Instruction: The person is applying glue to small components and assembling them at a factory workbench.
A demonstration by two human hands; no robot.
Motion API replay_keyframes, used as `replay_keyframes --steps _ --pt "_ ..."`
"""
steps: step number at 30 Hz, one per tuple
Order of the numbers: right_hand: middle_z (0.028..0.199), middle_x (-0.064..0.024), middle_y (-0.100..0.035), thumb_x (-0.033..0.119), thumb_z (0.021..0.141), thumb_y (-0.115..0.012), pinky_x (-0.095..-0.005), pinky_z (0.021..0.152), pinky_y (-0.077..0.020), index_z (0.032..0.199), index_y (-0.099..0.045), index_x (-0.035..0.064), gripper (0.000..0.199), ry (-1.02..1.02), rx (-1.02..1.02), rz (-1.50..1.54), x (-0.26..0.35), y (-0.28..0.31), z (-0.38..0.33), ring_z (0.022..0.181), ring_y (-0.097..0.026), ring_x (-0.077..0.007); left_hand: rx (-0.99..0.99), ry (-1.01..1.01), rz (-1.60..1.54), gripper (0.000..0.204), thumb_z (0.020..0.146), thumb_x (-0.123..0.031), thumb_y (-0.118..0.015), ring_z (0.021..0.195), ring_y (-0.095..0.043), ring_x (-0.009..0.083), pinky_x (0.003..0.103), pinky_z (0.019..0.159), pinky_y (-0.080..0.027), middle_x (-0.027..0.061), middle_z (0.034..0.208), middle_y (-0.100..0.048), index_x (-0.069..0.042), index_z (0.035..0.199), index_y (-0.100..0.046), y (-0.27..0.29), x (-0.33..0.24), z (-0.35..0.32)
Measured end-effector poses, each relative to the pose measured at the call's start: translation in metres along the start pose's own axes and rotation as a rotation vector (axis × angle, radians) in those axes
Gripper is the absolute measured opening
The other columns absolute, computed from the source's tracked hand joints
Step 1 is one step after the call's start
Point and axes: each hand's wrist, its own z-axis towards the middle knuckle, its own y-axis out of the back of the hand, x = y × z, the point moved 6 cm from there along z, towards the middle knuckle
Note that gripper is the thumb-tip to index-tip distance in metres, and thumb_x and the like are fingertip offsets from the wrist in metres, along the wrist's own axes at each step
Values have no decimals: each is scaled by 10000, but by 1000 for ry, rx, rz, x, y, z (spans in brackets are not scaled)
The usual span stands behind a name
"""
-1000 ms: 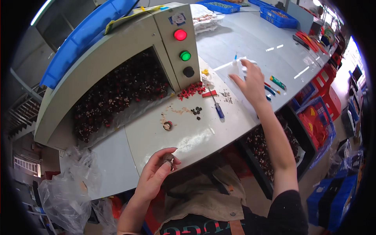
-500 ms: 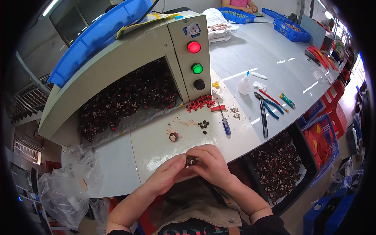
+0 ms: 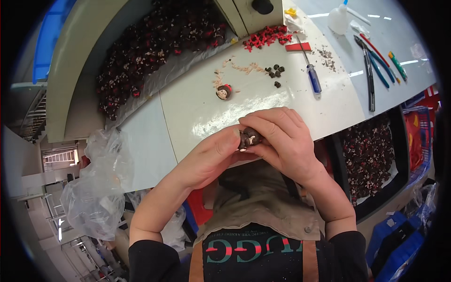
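Observation:
Over the table's near edge, a small dark brown figurine part (image 3: 251, 137) with pale spots is pinched between my two hands. My left hand (image 3: 211, 152) grips it from the left, thumb on top. From the right, the curled fingers of my right hand (image 3: 289, 141) close on it, covering part of its shape. Beyond them on the tabletop lies a small doll head (image 3: 224, 92) with a pale face, dark hair and a red piece. Around it are tiny peach parts (image 3: 249, 68), dark brown pieces (image 3: 277, 71) and a pile of red pieces (image 3: 268, 36).
A blue-handled screwdriver (image 3: 313, 79) lies near a red strip (image 3: 298, 47). Farther right are pliers (image 3: 381, 68), a knife (image 3: 370, 77) and a white bottle (image 3: 338, 21). A pale machine (image 3: 77, 70) holds heaped dark parts; a black tray (image 3: 339, 164) holds more. Plastic bags (image 3: 96, 188) hang left.
The view has tipped downward, so the table and tools sit higher in the picture. Both hands stay on the figurine part, which now shows more between the fingers.

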Motion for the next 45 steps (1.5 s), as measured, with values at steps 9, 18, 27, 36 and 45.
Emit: replay_keyframes --steps 9,18,27,36,45 --pt "969 -50 -617 219 649 -736 -317 689 -438 1023 -629 62 419 -10 36 21 -8 -1 -4 808 -590 -213 61 152 -31 604 946 -461 -430 1205 -435 174 345 1026 -363 100 1282 -459 9 1324 -388 -1 7 4" --pt "960 -48 -620 223 634 -738 -309 684 -439 1002 -624 40 426 -16 15 -32 -12 -3 -6 789 -593 -194 -93 263 -58 601 950 -467 -416 1178 -455 159 322 1021 -373 103 1260 -471 16 1307 -404 0 6 8" --pt "956 -49 -619 205 620 -750 -312 689 -447 998 -619 33 436 -13 21 -44 -12 -3 -8 768 -592 -197 -69 278 -37 604 950 -481 -409 1170 -455 159 321 1021 -366 101 1249 -469 11 1300 -407 0 4 9" --pt "945 -56 -621 181 606 -754 -311 679 -449 968 -616 28 417 -7 -3 -82 -12 -5 -9 769 -598 -198 -96 311 -59 606 948 -479 -417 1187 -445 164 330 1022 -368 99 1279 -447 -4 1323 -390 3 9 11" --pt "903 -51 -629 226 637 -727 -299 652 -447 935 -616 36 370 -24 -16 -80 -9 5 -5 751 -607 -187 -197 294 -27 462 952 -426 -422 1123 -510 215 438 1002 -379 73 1205 -528 -82 1259 -444 1 10 11"
